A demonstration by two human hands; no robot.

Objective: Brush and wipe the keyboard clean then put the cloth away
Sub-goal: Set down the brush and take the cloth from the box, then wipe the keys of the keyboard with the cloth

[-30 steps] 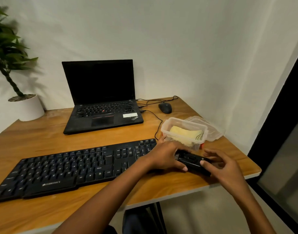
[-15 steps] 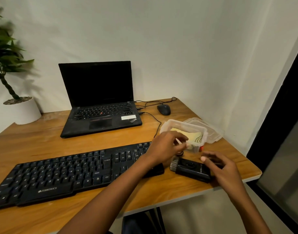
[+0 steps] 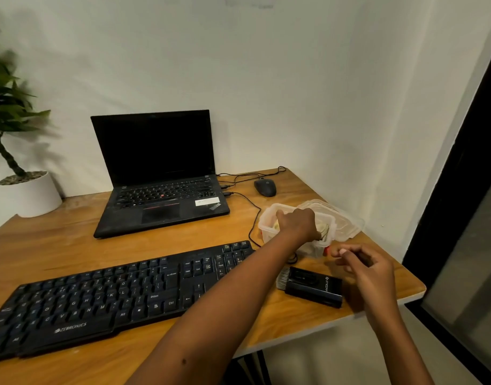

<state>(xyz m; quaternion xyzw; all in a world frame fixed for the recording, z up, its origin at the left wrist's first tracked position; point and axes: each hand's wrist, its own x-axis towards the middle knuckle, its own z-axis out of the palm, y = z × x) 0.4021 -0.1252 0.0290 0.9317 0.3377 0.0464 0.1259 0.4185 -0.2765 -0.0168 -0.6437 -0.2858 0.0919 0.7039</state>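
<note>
Reached into the clear box (image 3: 266,232) with the left hand (image 3: 297,223), fingers hidden down by the yellow cloth (image 3: 276,225); could not tell whether gripped. Hovered the right hand (image 3: 369,270) just beside the brush (image 3: 312,284), loosely curled, holding nothing. Might well have dragged or tipped the light box if the cloth snagged, or nudged the brush off the near edge. Worked at a wooden desk (image 3: 72,240) in a white-walled corner: keyboard (image 3: 113,298) in front, laptop (image 3: 160,190), mouse (image 3: 265,187) and potted plant (image 3: 30,190) behind.
</note>
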